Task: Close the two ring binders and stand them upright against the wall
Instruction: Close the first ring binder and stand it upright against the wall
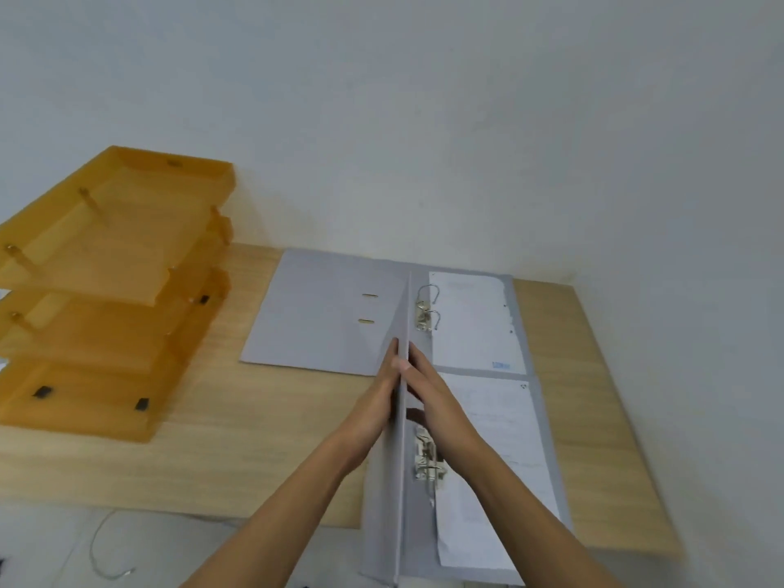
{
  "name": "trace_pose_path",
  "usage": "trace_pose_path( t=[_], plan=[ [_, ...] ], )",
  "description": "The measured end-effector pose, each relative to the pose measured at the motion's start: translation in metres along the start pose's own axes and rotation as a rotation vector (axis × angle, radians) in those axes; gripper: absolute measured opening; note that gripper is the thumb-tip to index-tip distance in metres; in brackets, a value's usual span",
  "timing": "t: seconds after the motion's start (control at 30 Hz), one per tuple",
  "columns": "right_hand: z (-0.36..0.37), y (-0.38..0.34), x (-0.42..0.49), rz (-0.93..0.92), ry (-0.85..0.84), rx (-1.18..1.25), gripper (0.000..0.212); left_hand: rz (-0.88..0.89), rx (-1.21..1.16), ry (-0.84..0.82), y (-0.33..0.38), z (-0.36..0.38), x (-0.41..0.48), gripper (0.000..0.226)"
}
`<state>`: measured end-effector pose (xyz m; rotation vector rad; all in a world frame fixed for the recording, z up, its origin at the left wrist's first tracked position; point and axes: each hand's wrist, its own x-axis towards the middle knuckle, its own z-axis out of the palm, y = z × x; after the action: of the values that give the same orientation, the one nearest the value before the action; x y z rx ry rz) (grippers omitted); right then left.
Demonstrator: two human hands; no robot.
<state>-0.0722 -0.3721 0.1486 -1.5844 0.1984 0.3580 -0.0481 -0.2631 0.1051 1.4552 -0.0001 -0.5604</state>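
Two grey ring binders lie on a wooden desk (263, 451). The far binder (326, 320) lies open flat near the wall, its metal rings (426, 309) and white pages on the right half. The near binder (545, 439) has its front cover (399, 481) raised on edge, roughly vertical, with white pages and a ring mechanism (428, 460) showing on its right half. My left hand (373, 405) presses the cover's left face. My right hand (432, 396) lies flat against its right face, thumb over the top edge.
An amber plastic three-tier letter tray (110, 286) stands on the desk's left side. The white wall (424, 120) runs along the desk's back and right. A thin cable (102, 553) lies on the floor below the desk's front edge.
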Motion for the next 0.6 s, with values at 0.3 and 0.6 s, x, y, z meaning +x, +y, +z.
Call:
trace_pose_path(
  t=[0.3, 0.6],
  plan=[
    [-0.104, 0.02, -0.023, 0.147, 0.027, -0.052, 0.042, -0.141, 0.453, 0.121, -0.085, 0.037, -0.001, 0.079],
    [-0.216, 0.101, -0.034, 0.195, 0.356, -0.13, 0.051, -0.158, 0.452, 0.306, -0.119, 0.072, -0.01, 0.09]
  ],
)
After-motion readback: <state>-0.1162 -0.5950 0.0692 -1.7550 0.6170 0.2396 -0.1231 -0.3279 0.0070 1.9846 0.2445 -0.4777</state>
